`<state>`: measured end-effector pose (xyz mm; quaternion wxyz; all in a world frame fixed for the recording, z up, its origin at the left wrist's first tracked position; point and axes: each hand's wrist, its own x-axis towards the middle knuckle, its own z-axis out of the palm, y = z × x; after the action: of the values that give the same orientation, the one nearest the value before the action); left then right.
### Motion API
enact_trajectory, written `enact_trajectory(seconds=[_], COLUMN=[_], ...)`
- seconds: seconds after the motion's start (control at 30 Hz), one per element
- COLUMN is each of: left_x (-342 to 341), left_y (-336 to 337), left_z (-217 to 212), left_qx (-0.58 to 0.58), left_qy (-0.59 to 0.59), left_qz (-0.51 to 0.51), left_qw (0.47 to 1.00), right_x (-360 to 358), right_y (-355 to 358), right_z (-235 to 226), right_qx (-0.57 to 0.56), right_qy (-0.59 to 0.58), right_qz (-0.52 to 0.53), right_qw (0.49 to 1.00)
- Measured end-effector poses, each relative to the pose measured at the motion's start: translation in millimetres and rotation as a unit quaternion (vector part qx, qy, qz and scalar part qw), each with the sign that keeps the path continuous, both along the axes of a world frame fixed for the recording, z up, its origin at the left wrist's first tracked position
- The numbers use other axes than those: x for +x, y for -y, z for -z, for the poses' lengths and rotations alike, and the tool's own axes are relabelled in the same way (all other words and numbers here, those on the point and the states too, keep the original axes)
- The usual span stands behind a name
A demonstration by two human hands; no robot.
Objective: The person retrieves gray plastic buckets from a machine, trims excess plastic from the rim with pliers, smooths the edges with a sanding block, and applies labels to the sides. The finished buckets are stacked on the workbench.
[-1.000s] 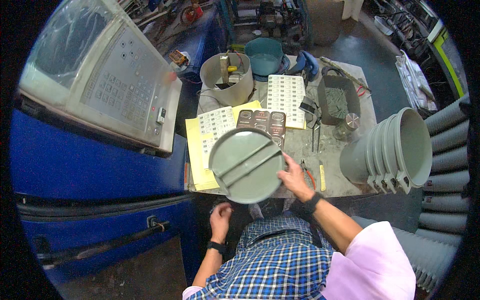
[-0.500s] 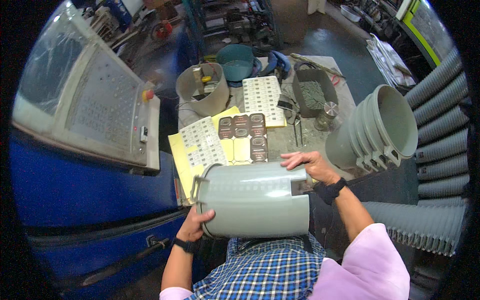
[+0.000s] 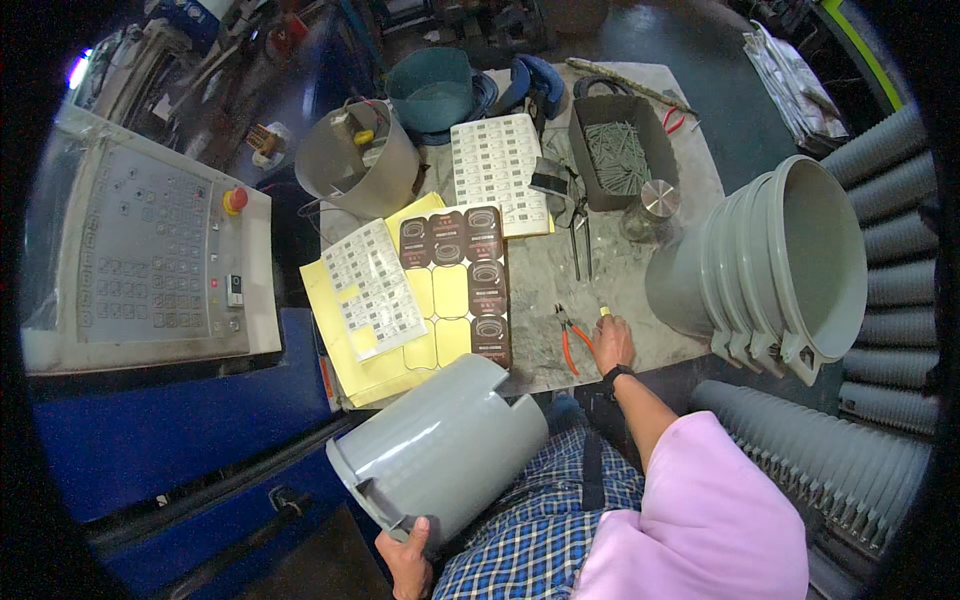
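My left hand (image 3: 408, 562) grips the rim of a grey plastic bucket (image 3: 440, 450), with the thumb on its outside. The bucket lies tilted across my lap, a square notch at its far end. On the table, my right hand (image 3: 612, 345) has its fingers curled down around a small thing whose yellow end (image 3: 604, 311) pokes out; the rest of it is covered. Just left of those fingers lie cutting pliers (image 3: 570, 340) with orange handles.
Sheets of labels (image 3: 375, 290) and dark brown stickers (image 3: 487, 285) cover the table's left. Behind are a tub of screws (image 3: 625, 150), a glass jar (image 3: 650, 212) and a translucent bin (image 3: 360, 165). Nested grey buckets (image 3: 760, 270) lie at right; a control panel (image 3: 160, 250) stands left.
My right hand has let go of the bucket and moved onto the table by the pliers. The bucket has swung down and left in my left hand. The view has shifted.
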<state>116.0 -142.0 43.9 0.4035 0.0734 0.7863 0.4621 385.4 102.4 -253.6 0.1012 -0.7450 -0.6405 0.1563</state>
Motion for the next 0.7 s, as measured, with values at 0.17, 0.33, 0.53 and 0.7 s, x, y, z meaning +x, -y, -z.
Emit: enact_trajectory(seconds=[0.17, 0.33, 0.53, 0.7], left_x=[15, 28, 26, 24], left_y=[-15, -26, -48, -58], left_z=[-23, -24, -40, -45], left_qx=[-0.173, -0.063, -0.038, 0.018], left_qy=[-0.068, 0.001, -0.076, -0.098], left_qz=[0.133, 0.006, 0.191, 0.27], left_qw=[0.973, 0.998, 0.978, 0.958], right_x=[15, 24, -12, -54], right_y=[-6, -34, -52, -6], right_z=[17, 24, -151, -291], right_qx=[-0.059, -0.179, -0.158, -0.25], right_qy=[0.028, -0.098, -0.472, -0.555], right_qz=[0.074, 0.073, -0.15, -0.329], right_qw=[0.995, 0.976, 0.855, 0.722])
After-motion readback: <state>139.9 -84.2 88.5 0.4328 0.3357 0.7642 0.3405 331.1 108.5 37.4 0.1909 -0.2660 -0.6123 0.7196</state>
